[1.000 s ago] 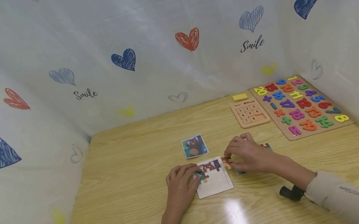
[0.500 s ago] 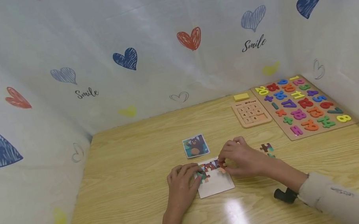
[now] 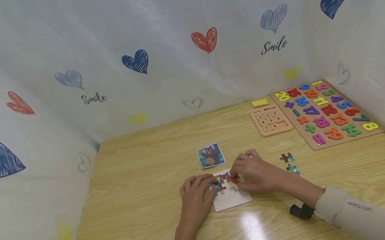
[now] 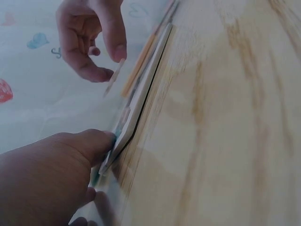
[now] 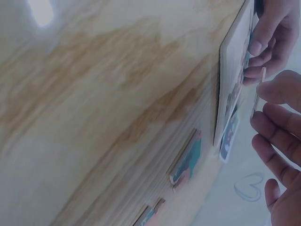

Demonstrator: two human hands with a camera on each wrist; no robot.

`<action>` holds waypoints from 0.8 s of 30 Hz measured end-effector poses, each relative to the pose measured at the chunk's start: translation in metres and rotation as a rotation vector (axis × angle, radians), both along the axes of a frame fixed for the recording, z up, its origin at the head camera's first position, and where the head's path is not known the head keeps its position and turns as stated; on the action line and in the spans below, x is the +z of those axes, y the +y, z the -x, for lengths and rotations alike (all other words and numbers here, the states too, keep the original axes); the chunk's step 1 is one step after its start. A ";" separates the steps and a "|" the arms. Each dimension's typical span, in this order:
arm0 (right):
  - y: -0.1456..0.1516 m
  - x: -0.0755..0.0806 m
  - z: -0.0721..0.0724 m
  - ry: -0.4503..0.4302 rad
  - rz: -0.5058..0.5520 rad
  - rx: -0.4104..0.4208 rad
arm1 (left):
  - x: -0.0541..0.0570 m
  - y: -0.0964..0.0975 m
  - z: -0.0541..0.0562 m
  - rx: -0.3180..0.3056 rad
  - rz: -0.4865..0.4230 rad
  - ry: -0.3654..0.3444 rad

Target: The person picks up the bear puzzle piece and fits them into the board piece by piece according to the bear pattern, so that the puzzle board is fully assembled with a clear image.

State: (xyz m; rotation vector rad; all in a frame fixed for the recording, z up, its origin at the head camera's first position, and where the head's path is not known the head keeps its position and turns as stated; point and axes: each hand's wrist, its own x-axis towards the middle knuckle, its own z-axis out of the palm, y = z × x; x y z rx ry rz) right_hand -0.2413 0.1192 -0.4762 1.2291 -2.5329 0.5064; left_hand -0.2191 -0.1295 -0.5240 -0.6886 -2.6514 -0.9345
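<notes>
A small white puzzle board (image 3: 233,202) lies on the table, with several bear-picture pieces along its top and left side. My left hand (image 3: 196,196) holds the board at its left edge, the thumb (image 4: 96,141) over a teal piece in the left wrist view. Over the board's upper right, my right hand (image 3: 257,173) pinches a brown and peach puzzle piece (image 3: 233,185) between thumb and fingers. Both wrist views show this thin piece (image 5: 257,96) tilted and raised above the board. My right fingers hide the board's upper right corner.
Loose puzzle pieces (image 3: 287,157) lie right of the board. A bear picture card (image 3: 211,155) is behind it. Farther right are a wooden number slide puzzle (image 3: 271,120), a yellow block (image 3: 260,103) and a number board (image 3: 305,134). A heart-print curtain (image 3: 167,86) encloses the wooden table (image 3: 133,199).
My right hand has carried the puzzle piece leftward from beside the board to over its upper right, uncovering the loose pieces at the right. My left hand stays at the board's left edge.
</notes>
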 end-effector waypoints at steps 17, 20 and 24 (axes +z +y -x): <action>-0.012 -0.006 0.003 -0.029 -0.032 0.022 | 0.000 0.000 0.002 0.002 0.019 -0.004; -0.014 -0.007 0.003 -0.039 -0.050 0.014 | -0.001 0.000 0.002 0.002 0.020 0.000; -0.017 -0.010 0.003 -0.033 -0.070 0.022 | 0.000 0.000 0.002 0.004 0.027 -0.005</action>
